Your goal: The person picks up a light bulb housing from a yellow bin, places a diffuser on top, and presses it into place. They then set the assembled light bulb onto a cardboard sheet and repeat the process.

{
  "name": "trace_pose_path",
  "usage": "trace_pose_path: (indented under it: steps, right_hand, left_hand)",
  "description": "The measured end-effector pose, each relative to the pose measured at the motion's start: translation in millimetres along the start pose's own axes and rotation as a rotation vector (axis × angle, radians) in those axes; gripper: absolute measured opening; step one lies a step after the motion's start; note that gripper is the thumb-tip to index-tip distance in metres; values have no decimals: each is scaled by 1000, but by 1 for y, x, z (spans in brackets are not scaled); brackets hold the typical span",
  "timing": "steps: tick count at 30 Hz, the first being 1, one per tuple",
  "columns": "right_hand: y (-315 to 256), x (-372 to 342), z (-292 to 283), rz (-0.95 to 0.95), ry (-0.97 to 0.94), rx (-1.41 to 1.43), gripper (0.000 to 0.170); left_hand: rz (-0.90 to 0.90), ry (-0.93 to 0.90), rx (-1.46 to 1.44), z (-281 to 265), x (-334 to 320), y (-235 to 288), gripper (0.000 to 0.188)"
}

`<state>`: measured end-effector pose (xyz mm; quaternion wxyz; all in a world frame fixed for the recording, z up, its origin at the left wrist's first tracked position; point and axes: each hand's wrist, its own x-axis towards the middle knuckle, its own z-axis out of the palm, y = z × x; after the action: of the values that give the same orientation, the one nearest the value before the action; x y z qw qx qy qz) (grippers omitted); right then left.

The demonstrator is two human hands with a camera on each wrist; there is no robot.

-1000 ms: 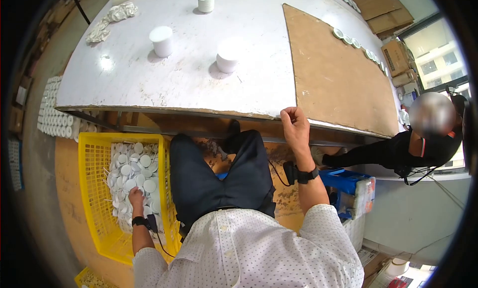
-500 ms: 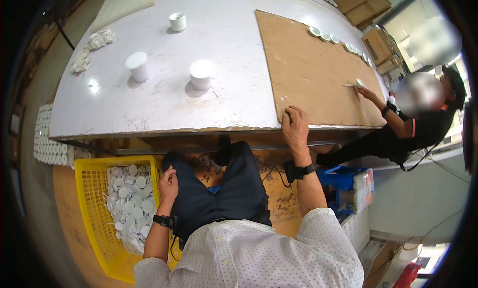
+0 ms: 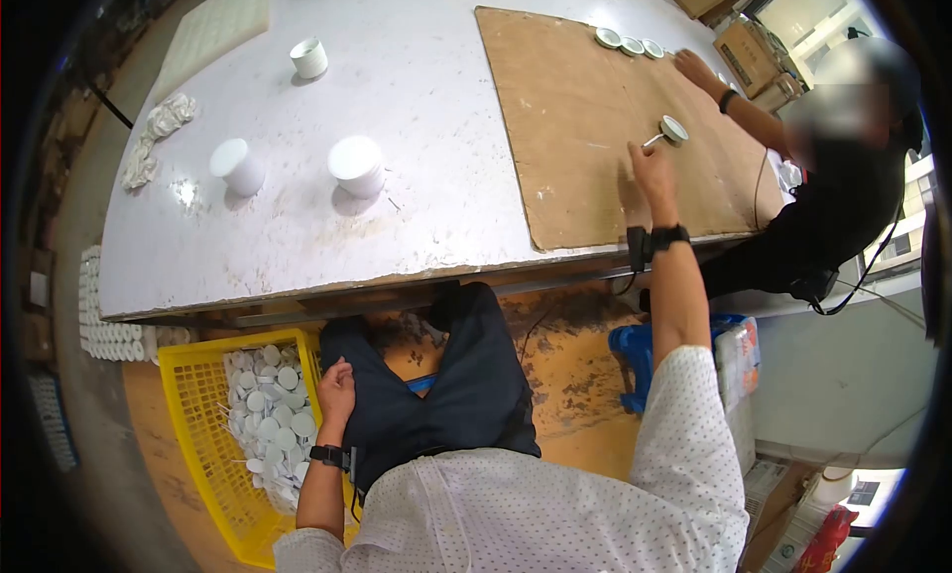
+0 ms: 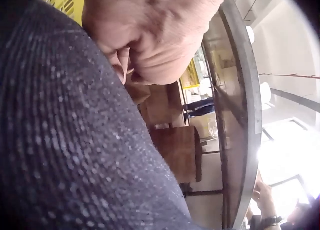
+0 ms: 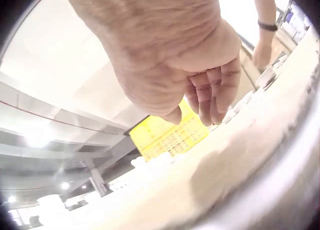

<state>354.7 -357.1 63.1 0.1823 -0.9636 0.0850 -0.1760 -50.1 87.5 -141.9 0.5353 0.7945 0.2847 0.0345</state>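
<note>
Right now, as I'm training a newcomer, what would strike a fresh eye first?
Probably the yellow basket heaped with white discs, beside the person's left leg. Next, the brown board on the white table, with the right hand over it near a small round dish.

white table [image 3: 436,211]: crumpled cloth [image 3: 167,119], pale cylinders [image 3: 355,169], brown board [image 3: 575,167] bearing dishes [image 3: 632,46]

A white disc [image 3: 675,128], apparently stemmed, lies on brown board [image 3: 575,107].

Right grip [image 3: 653,179] forward, left grip [image 3: 337,395] low
</note>
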Motion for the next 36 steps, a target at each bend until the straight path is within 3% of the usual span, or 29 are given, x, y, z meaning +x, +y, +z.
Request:
trace_pose_path:
  steps: [3,10,13,15,18,22,24,27,28,31,32,36]
  right_hand:
    - [11,34,8,265,-45,-134,48]
    - [20,38,23,270,-9,-144,40]
    - [36,34,22,166,-107,-196,33]
    - [43,17,17,-96,-85,-198,28]
    - [43,-21,3,-247,-83,-124,25]
    - [14,-92,-33,-281,-103,-12,24]
    - [4,-125,-41,-210,-116,113,16]
    - [5,-170,-39,98,-370,646,8]
    - [-1,-186,-37,201,-409,878,11]
    - [1,-218,-29,495,-656,1174,18]
    - [-3,-227,-31,488,-757,1220,16]
    - [-24,-265,-26,382,-843,1180,12]
  left_hand:
    - [1,-2,56,1,-2,9,13]
    - [-28,-19,-17,-3,-7,-3,16]
    - [-31,-36,-10,0,-4,5,16]
    - [-33,-37,-3,1,-4,3,16]
    - [-7,-45,-17,4,-2,4,14]
    - [8,-57,51,3,-3,21,15]
    - [5,-62,69,3,-2,30,16]
    - [-18,-84,-20,10,-5,36,16]
    - [0,-126,-78,15,-3,32,16]
    - [26,-226,-156,26,-5,51,17]
    - [45,-285,-179,30,-6,65,19]
    - [71,-467,-341,47,-5,132,25]
